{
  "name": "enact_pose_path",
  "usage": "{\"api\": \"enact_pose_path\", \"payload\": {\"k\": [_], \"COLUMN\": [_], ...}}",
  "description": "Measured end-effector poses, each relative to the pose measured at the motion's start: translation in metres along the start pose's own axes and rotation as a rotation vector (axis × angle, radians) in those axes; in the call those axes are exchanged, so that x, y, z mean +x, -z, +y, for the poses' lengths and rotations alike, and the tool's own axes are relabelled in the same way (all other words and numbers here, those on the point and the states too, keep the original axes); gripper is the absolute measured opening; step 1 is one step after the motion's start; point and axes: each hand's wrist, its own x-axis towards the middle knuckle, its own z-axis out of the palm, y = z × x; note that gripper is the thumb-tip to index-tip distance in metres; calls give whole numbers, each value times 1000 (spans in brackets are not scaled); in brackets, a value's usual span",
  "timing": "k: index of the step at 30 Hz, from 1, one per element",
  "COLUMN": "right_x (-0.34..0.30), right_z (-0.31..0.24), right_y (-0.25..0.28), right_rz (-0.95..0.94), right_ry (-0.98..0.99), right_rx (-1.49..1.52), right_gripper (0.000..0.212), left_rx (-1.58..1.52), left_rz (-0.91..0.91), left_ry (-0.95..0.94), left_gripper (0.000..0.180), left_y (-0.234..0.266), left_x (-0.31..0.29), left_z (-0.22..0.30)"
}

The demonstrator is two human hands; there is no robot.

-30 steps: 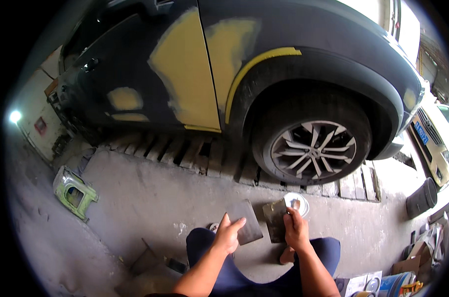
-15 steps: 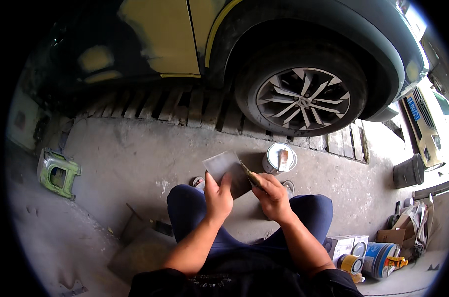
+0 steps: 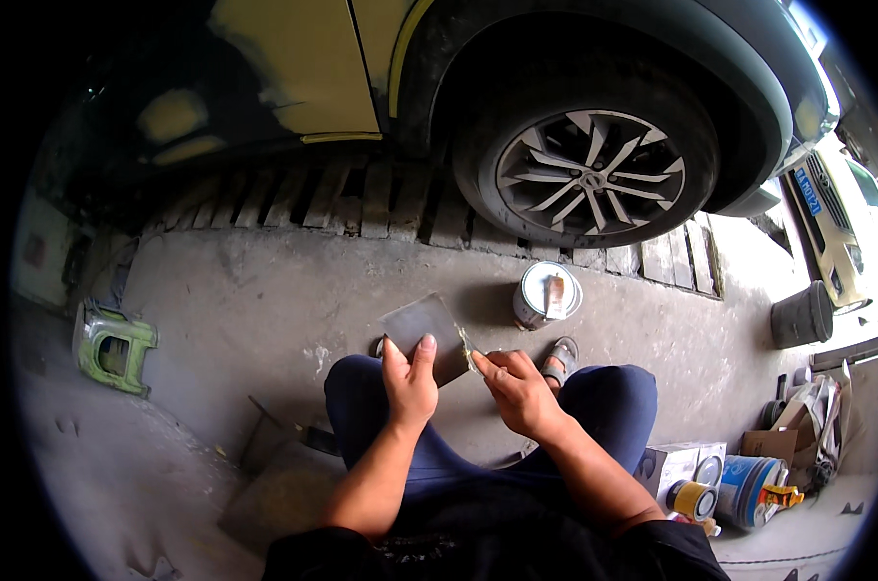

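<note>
Left hand (image 3: pixel 409 380): grasping the near edge of a dark flat board (image 3: pixel 425 334), held over the knees. Right hand (image 3: pixel 518 388): pinched on a thin scraper (image 3: pixel 467 351), its blade touching the board's right edge. Open tin (image 3: pixel 545 294): on the concrete floor (image 3: pixel 265 300), just beyond the board. Car wheel (image 3: pixel 591 176): behind. Green stool (image 3: pixel 112 345): far left.

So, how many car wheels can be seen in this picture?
1. The wheel with silver spokes is at the top centre, on the dark car, above the open can on the floor. The white car at the right edge may hide others.
</note>
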Motion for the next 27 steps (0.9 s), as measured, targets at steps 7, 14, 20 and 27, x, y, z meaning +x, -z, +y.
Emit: {"api": "enact_pose_path", "payload": {"k": [7,14,20,27], "right_x": [-20,-18,36,-12], "right_z": [27,43,34,75], "right_y": [-14,18,18,7], "right_rz": [-134,-64,89,-402], "right_ry": [-280,-749,-718,-616], "right_rx": [-42,347,343,-154], "right_gripper": [39,43,43,40], "left_rx": [-182,-10,434,85], "left_rz": [-79,-7,-173,-151], "left_ry": [113,116,49,112], "left_gripper": [25,27,29,27], "left_y": [7,11,5,23], "left_x": [11,13,-8,19], "left_z": [2,-10,0,12]}}
